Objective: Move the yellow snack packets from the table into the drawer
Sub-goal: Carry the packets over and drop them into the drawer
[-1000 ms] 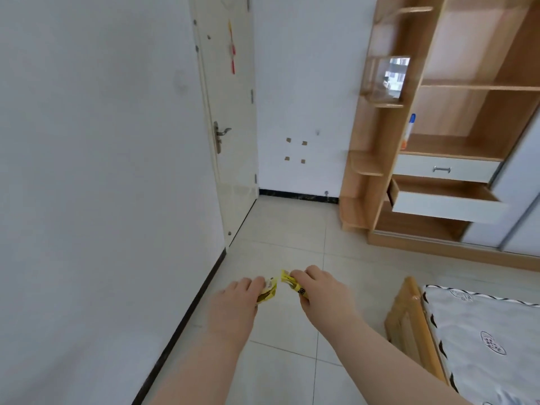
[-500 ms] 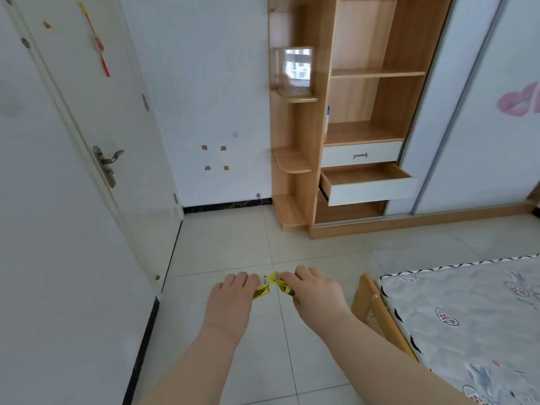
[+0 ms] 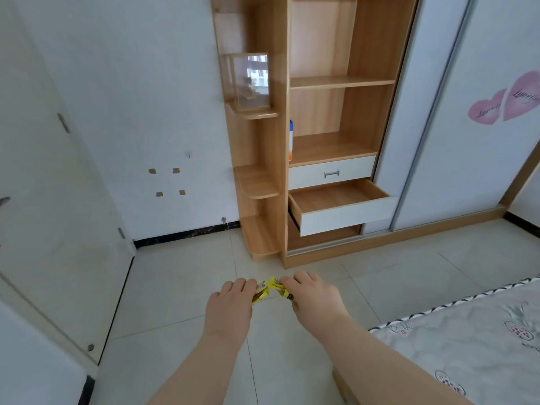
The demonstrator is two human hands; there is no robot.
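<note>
My left hand [image 3: 229,308] is closed around one yellow snack packet [image 3: 261,293], and my right hand [image 3: 314,299] grips another yellow snack packet [image 3: 283,289]. Both hands are held out in front of me above the tiled floor, with the packets nearly touching between them. Most of each packet is hidden by my fingers. Farther ahead and to the right, the lower drawer [image 3: 340,210] of the wooden wardrobe unit stands pulled out, and its inside looks bare.
Above the pulled-out drawer is a shut white drawer [image 3: 331,172]. Rounded corner shelves [image 3: 257,182] jut out at the unit's left. A white door [image 3: 43,200] is at the left, and sliding wardrobe doors [image 3: 467,141] at the right. A mattress [image 3: 467,337] fills the lower right.
My view has swung right and moved closer to the wardrobe, so the pulled-out drawer now lies ahead. Both hands still hold the packets the same way.
</note>
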